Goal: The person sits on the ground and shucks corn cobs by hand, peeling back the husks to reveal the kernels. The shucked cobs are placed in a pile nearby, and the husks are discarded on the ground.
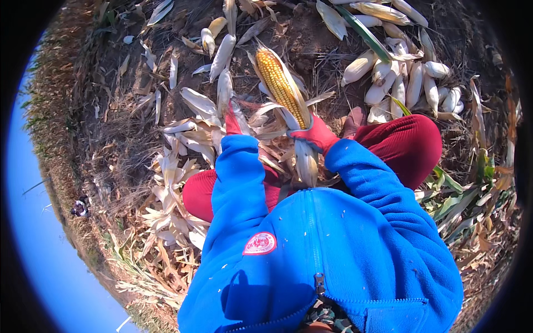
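My right hand (315, 134), in a red and grey work glove, is wrapped around the lower end of an ear of corn (280, 85). Yellow kernels show along most of that ear, with pale dry husk (306, 160) still around its sides and hanging below my fist. My left hand (232, 120), also gloved in red, is to the left, among dry husk leaves. Its fingers are mostly hidden, so whether it grips a leaf is unclear. Just beyond it lies a husk-covered ear (225, 89).
A heap of pale ears (399, 85) lies at upper right, a green leaf (366, 35) across it. More ears (208, 41) lie ahead on the soil. Loose husks (170, 200) pile by my left knee, stalks (458, 200) at right. A person (80, 207) is far off left.
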The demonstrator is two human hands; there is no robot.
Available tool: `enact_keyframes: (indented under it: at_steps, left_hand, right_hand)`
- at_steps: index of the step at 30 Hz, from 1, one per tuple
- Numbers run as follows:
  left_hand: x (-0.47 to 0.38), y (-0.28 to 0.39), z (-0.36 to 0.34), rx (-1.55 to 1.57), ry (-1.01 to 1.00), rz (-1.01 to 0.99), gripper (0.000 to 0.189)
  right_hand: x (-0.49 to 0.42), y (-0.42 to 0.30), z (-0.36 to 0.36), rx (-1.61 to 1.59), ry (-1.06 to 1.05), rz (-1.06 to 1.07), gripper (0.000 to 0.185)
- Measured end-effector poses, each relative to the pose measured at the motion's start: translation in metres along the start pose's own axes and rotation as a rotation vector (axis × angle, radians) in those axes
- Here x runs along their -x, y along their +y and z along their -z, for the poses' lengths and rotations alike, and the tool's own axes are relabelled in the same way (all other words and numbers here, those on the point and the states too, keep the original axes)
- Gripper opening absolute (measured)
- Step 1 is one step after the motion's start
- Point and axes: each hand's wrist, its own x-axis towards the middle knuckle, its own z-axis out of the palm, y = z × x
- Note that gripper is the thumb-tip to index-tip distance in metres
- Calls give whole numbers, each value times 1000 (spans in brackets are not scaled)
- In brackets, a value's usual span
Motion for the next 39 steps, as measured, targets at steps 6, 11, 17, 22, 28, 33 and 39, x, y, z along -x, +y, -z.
enact_keyframes:
  at_steps: [6,11,17,22,28,33,39]
  left_hand:
    - [28,83,-51,-71,-63,-220,55]
    - [43,97,-57,-11,-88,-193,55]
    - [63,94,-43,-776,71,-318,57]
    - [110,106,-80,-810,254,-383,58]
    - [109,86,-83,-489,221,-428,52]
    - [84,74,-85,381,28,-87,42]
    - [80,63,-108,215,102,-107,46]
  right_hand:
    - [2,-5,-19,-72,-279,-10,82]
    - [2,-10,-13,53,-399,69,81]
    - [-15,-29,27,325,-507,-62,84]
    - [-26,-33,48,218,-385,56,82]
    - [-35,-36,41,18,-365,73,70]
    - [-44,-12,19,-77,-97,71,46]
    - [-28,-99,26,-940,-73,425,34]
